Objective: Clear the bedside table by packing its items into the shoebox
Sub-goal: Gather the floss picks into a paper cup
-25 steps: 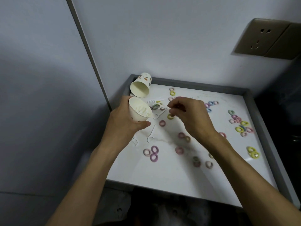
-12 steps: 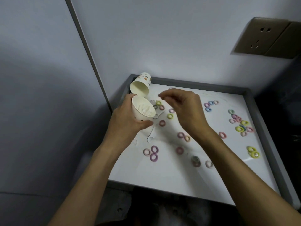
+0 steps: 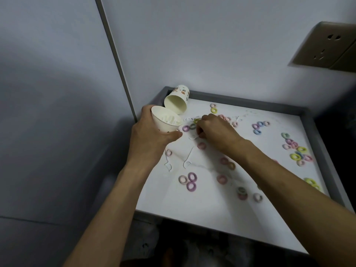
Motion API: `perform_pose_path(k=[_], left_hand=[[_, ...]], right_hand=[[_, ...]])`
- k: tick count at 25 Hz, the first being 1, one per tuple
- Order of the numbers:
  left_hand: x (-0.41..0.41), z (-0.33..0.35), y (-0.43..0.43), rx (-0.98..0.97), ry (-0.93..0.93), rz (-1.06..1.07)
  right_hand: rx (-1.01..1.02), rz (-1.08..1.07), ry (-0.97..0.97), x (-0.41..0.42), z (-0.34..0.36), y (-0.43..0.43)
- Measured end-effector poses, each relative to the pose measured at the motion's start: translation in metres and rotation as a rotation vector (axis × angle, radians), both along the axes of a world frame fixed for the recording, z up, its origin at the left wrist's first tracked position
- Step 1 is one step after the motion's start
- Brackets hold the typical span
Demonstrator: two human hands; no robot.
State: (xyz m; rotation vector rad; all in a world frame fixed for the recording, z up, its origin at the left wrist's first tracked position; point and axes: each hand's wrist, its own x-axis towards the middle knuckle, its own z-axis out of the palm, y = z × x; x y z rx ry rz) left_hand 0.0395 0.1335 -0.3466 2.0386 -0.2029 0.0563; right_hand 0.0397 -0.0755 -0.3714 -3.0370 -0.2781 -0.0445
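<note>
The white bedside table top [image 3: 202, 209] is strewn with several small coloured hair ties [image 3: 191, 180] and white floss picks [image 3: 187, 160]. My left hand [image 3: 150, 139] grips a white paper cup [image 3: 163, 125] tilted over the table's back left, with floss picks inside it. Just right of the cup, my right hand [image 3: 217, 132] is down on the table, its fingertips curled and pinching a white floss pick [image 3: 192, 137]. No shoebox is in view.
A second, patterned paper cup [image 3: 176, 103] lies on its side in the back left corner, mouth toward me. A grey raised rim [image 3: 240, 102] edges the table. Walls stand close behind and to the left, and a wall socket [image 3: 323, 45] sits upper right.
My right hand rose from beside the cup, then dropped onto the table and closed on a floss pick. The left hand shifted the cup slightly back and left.
</note>
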Motion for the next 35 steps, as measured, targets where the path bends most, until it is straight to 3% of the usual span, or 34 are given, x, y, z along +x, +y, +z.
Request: perform_pose_path(k=[4, 7, 10, 14, 21, 23, 27, 29, 33, 35], left_hand=[[-0.001, 0.005, 0.005, -0.019, -0.007, 0.017], [-0.002, 0.008, 0.005, -0.017, -0.014, 0.019], [-0.002, 0.009, 0.006, -0.018, 0.002, 0.019], [-0.001, 0.006, 0.009, 0.016, 0.026, 0.022], [0.003, 0.004, 0.012, 0.004, 0.060, 0.055], [0.003, 0.004, 0.016, -0.004, 0.068, 0.065], [0.003, 0.002, 0.022, 0.043, 0.076, 0.061], [0.003, 0.001, 0.022, 0.086, 0.066, 0.033], [0.002, 0.005, 0.023, 0.090, 0.024, -0.014], [0.002, 0.004, 0.029, 0.070, 0.021, 0.016]], right_hand=[[0.153, 0.052, -0.016, 0.002, 0.004, 0.000], [0.215, 0.281, 0.039, -0.009, 0.013, 0.011], [0.153, 0.393, 0.108, -0.024, 0.013, 0.019], [0.139, 0.373, 0.187, -0.029, 0.011, 0.018], [-0.067, 0.421, 0.044, -0.028, 0.004, 0.019], [0.023, 0.330, 0.026, -0.027, 0.009, 0.020], [0.413, 0.037, -0.091, -0.007, 0.040, 0.022], [0.566, 0.065, -0.126, 0.002, 0.060, 0.033], [0.502, 0.283, -0.035, 0.012, 0.076, 0.074], [0.559, 0.267, -0.094, 0.016, 0.070, 0.078]])
